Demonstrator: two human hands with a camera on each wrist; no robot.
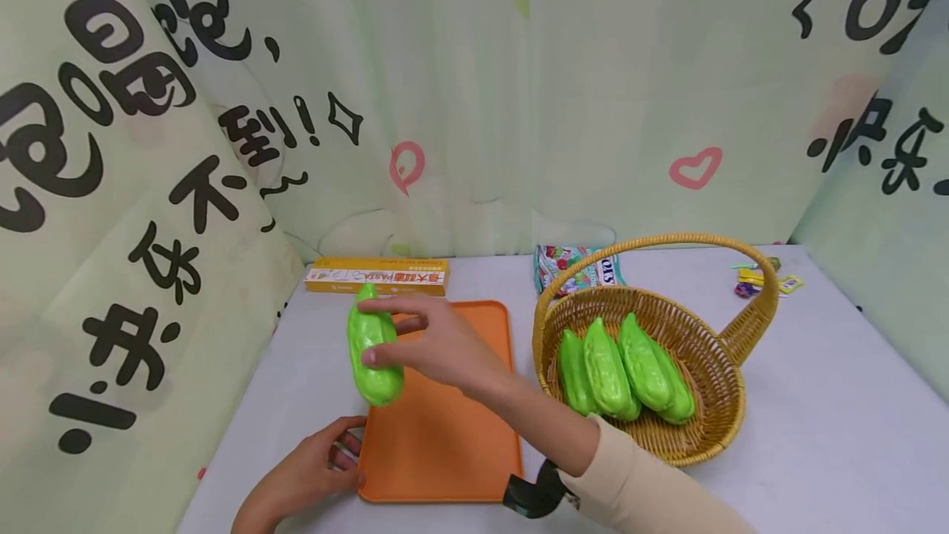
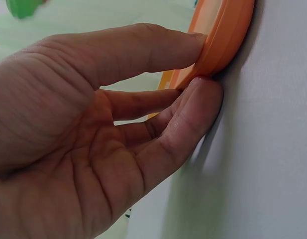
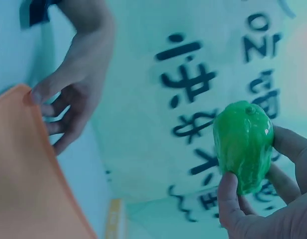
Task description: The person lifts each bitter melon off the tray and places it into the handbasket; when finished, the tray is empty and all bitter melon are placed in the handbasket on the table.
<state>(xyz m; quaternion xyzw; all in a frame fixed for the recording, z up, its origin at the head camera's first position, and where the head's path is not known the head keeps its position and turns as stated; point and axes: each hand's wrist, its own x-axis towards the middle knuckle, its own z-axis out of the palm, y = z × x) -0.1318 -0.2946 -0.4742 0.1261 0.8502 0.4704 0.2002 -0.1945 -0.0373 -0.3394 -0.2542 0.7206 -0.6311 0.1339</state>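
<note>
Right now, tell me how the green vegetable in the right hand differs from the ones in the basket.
The held green vegetable is gripped by the right hand above the orange tray; the basket vegetables lie untouched in the wicker basket. The held one is alone, while the basket ones lie packed side by side. Meanwhile the left hand pinches the tray's edge. All share the same glossy bright green, ridged, elongated shape.

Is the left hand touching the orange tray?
Touching. The left wrist view shows the left hand pinching the orange tray rim, fingers pressed against it.
</note>
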